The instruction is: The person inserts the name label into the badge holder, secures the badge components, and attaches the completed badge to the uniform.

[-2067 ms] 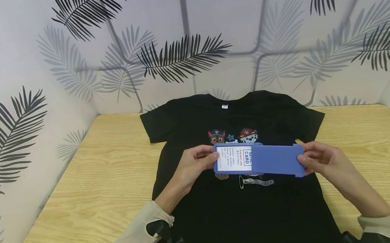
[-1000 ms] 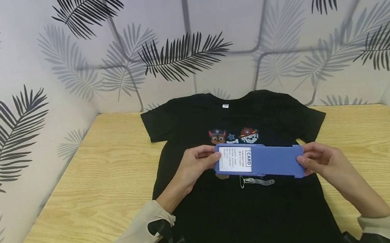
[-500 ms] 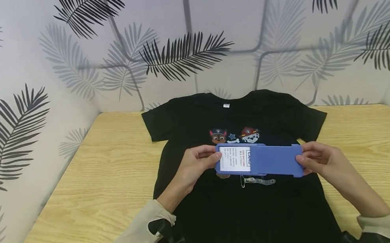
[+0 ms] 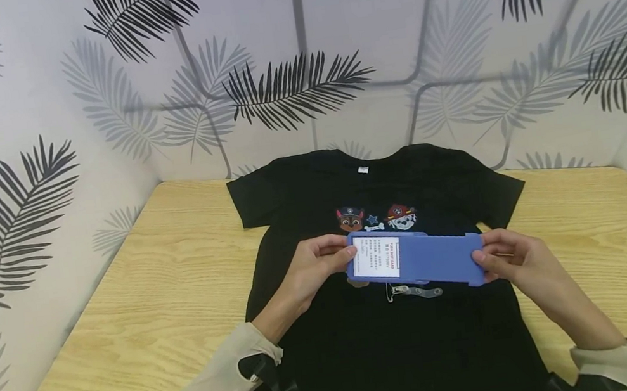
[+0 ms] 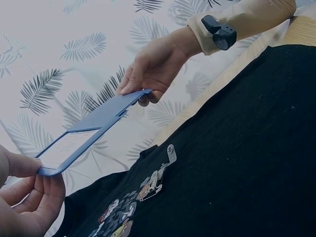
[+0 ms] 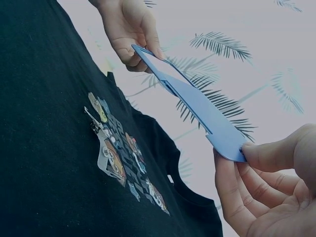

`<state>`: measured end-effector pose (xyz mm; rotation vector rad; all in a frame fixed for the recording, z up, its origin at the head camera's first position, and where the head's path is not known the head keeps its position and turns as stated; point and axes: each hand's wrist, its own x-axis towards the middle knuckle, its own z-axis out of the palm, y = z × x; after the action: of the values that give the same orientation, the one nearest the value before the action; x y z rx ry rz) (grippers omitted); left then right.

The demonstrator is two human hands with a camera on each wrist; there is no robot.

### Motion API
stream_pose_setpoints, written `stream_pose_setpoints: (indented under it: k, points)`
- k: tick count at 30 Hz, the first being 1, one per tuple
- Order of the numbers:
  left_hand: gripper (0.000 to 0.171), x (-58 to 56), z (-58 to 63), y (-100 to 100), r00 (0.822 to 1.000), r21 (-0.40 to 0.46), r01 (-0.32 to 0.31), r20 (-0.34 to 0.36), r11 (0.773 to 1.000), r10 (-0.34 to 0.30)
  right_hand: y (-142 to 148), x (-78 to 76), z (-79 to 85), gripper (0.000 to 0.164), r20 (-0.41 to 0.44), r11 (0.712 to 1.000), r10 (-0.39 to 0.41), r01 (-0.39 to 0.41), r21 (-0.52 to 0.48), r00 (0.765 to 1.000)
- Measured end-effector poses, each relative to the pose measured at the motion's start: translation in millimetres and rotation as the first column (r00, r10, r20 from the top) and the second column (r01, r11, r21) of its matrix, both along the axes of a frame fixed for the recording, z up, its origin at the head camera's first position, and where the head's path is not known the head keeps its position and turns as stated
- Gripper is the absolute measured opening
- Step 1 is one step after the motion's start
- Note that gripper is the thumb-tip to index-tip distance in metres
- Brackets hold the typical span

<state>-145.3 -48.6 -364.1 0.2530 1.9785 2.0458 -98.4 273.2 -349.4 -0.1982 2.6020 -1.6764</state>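
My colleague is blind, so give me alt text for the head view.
A left hand and right hand hold opposite ends of an extended blue card holder, a printed white card showing in it, above a black T-shirt on a wooden table. A metal clip lies on the T-shirt.

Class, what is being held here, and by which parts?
A blue card holder: the left hand pinches its windowed end, the right hand its opposite end.

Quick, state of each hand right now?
Left hand: pinching one end of the blue card holder.
Right hand: pinching its other end.
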Motion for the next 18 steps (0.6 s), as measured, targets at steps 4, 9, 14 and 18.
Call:
stream_pose_setpoints:
  k: [4,9,14,18]
  points:
    - [0.027,0.5,-0.6,-0.1,1.0,0.001,0.003,0.002,1.0,-0.003,-0.8,0.1,-0.6,0.029,-0.004,1.0,-0.001,0.001,0.006,1.0]
    - [0.028,1.2,-1.6,-0.6,1.0,0.001,0.011,-0.005,1.0,-0.011,-1.2,0.4,0.2,0.03,0.003,1.0,0.0,0.0,0.018,1.0]
    - [0.028,1.3,-2.7,-0.5,1.0,0.012,0.015,-0.007,1.0,-0.015,-2.4,1.2,0.7,0.029,0.004,1.0,-0.002,0.002,0.01,1.0]
    - [0.028,1.2,-3.5,-0.1,1.0,0.012,0.023,-0.011,1.0,-0.023,-3.7,1.3,0.8,0.029,0.011,1.0,-0.006,0.006,0.004,1.0]
